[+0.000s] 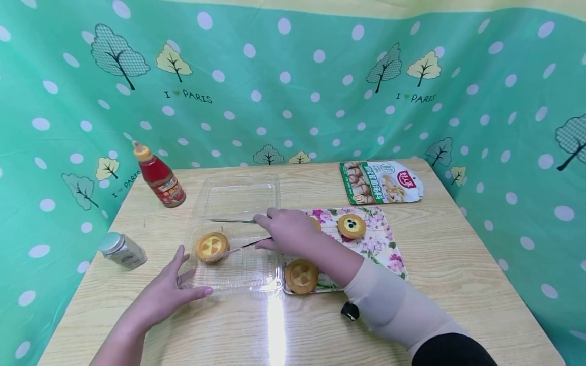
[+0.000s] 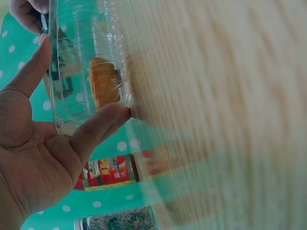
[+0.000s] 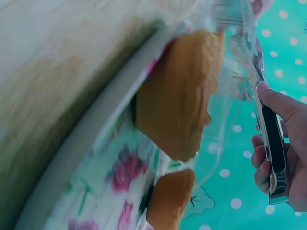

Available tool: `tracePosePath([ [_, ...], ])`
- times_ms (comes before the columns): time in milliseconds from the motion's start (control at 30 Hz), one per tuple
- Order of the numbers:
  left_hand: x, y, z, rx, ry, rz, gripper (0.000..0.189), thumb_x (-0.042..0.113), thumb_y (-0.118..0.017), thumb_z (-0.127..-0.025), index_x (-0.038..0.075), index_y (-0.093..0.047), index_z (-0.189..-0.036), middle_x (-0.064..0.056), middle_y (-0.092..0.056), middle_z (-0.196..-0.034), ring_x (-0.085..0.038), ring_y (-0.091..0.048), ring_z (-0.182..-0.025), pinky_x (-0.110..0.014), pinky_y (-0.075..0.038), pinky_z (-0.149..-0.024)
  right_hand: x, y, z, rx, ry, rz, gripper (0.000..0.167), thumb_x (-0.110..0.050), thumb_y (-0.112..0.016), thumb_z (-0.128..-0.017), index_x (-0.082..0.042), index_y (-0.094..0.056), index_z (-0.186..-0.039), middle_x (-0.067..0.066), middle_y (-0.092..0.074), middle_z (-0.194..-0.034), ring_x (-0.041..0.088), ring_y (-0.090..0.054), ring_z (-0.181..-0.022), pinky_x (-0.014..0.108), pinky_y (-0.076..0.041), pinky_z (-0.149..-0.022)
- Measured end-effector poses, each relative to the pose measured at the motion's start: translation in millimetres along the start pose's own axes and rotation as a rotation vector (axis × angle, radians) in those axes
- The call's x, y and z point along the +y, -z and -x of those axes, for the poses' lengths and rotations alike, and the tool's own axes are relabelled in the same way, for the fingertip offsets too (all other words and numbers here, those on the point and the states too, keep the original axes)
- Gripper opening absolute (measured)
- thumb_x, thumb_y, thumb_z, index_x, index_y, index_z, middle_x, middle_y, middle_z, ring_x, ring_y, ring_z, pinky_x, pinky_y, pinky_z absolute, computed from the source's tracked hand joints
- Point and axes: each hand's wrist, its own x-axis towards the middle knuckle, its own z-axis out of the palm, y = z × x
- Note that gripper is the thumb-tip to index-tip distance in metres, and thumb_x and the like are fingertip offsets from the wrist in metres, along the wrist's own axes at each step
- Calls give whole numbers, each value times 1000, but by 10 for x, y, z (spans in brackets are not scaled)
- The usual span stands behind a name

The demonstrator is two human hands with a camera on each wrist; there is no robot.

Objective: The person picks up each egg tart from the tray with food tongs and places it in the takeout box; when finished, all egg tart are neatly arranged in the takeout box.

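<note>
My right hand [image 1: 293, 231] grips metal tongs [image 3: 273, 143] with a black handle section, their two arms spread apart over the clear plastic container [image 1: 247, 274]. Inside that container, at its left side, sits one egg tart [image 1: 212, 247]; the tip of the nearer tong arm is by it. With fingers spread, my left hand [image 1: 169, 290] touches the container's near left corner. The container's lid [image 1: 240, 195] lies folded back behind it. On the floral tray [image 1: 384, 244] are a tart with dark berries [image 1: 352, 226], a nearer tart [image 1: 300, 276] and another partly hidden by my right hand.
A red sauce bottle [image 1: 160, 178] stands at the back left, with a small seasoning jar [image 1: 122, 250] nearer on the left. At the back right lies a food packet [image 1: 382, 183]. A polka-dot cloth [image 1: 293, 91] surrounds the table's back and sides.
</note>
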Motion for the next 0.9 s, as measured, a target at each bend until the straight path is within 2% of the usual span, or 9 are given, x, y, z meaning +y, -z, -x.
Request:
tracePosePath([
  [133, -4, -3, 0, -4, 5, 7, 130, 50, -78, -79, 8, 20, -154, -28, -7, -161, -46, -39, -136, -53, -46, -103, 114, 52, 86, 31, -14, -39, 73, -69, -53, -89, -24, -48, -146, 4, -63, -128, 19, -68, -99, 34, -59, -69],
  [300, 0, -1, 3, -12, 7, 20, 130, 48, -78, -79, 8, 21, -154, -28, -6, -161, -46, -38, -137, -52, -47, -102, 281, 108, 227, 58, -43, -82, 71, -68, -55, -88, -24, -50, -144, 3, -65, -123, 17, -69, -89, 32, -56, -62],
  [633, 2, 4, -3, -23, 29, 11, 130, 50, -77, -80, 10, 22, -153, -27, -6, -162, -44, -38, -138, -54, -45, -104, 581, 154, 529, 68, -150, -123, 70, -67, -56, -88, -24, -51, -143, 1, -65, -117, 14, -64, -79, 29, -52, -59],
  [733, -4, 2, -3, -22, 34, 4, 130, 51, -77, -80, 10, 22, -153, -27, -6, -162, -44, -38, -138, -55, -43, -105, 651, 156, 619, 75, -177, -151, 71, -67, -57, -87, -22, -52, -142, 3, -66, -117, 17, -66, -83, 33, -55, -64],
  [900, -17, -7, -3, -16, 22, 6, 129, 49, -77, -80, 10, 21, -154, -27, -6, -162, -44, -38, -138, -54, -44, -104, 760, 169, 768, 55, -234, -187, 74, -67, -56, -88, -21, -49, -145, 8, -63, -128, 26, -67, -99, 44, -58, -79],
])
